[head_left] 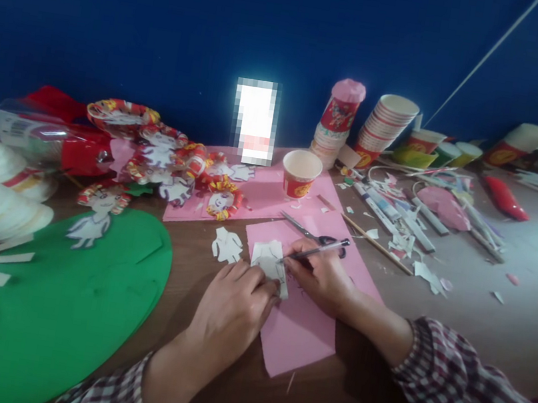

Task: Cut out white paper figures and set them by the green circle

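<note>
In my right hand (315, 274) is a pen (320, 248), its tip down on a small piece of white paper (268, 258) with dark lines drawn on it. My left hand (236, 301) holds that paper at its lower edge, fingers curled over it. Under both lies a pink sheet (299, 341). Partly hidden behind my right hand are scissors (298, 226), resting on the pink paper. A white dress-shaped cutout (228, 246) lies just left of the paper. Further left, a paper doll figure (94, 219) lies on a green sheet (64, 319).
A paper cup (300, 176) stands beyond my hands, near a lit, blurred screen (254, 122). Stacked cups (385, 131) stand against the blue wall (149, 22). Markers (375, 200), a thin wooden stick (379, 241) and paper scraps cover the right. Curled red-and-yellow paper decorations (194, 163) lie left.
</note>
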{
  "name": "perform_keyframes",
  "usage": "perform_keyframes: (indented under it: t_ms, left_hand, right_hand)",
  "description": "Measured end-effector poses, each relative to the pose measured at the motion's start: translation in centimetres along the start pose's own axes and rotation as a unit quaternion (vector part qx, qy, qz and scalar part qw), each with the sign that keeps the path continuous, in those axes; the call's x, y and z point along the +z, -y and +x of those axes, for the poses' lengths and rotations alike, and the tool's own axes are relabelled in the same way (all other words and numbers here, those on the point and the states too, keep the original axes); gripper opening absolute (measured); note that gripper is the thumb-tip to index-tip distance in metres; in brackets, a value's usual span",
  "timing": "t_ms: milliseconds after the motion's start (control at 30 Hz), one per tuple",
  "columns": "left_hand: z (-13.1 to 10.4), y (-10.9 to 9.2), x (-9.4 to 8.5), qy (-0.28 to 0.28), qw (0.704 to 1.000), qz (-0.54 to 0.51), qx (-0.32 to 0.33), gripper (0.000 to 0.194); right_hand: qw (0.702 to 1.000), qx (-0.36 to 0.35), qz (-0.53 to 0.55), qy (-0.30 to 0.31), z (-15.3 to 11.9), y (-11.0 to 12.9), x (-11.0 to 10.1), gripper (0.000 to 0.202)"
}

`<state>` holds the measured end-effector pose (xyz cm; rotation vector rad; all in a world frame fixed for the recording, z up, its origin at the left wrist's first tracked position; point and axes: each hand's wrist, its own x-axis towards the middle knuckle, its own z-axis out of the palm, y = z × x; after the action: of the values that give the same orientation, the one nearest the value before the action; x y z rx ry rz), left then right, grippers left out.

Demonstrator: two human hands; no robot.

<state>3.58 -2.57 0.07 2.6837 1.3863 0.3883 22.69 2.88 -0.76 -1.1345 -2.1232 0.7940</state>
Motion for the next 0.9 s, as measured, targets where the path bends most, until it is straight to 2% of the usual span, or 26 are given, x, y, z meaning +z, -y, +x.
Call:
perform_keyframes:
  t_ms: [367,567,767,900]
  left_hand:
    - [0.17,0.02,0.06,-0.007,1.000,0.000,0.003,0.018]
    - [0.03,0.02,0.05,-0.009,1.000,0.001,0.004,0.018]
    - [0.08,-0.14,-0.05,-0.008,1.000,-0.003,0.002,0.017]
    - [0.03,0.07,-0.15,-0.028,0.999,-0.012,0.011,0.018]
  right_hand:
    - [1.000,0.006,0.008,-0.005,0.01,0.22,-0.04,0.006]
    - [0.999,0.012,0.035,-0.031,0.11,0.18,-0.07,0.009]
    - [0.999,0.006,0.028,-0.014,0.08,0.10,-0.09,0.010]
    - [0.999,0.011,0.030,-0.027,0.09,0.21,-0.06,0.008]
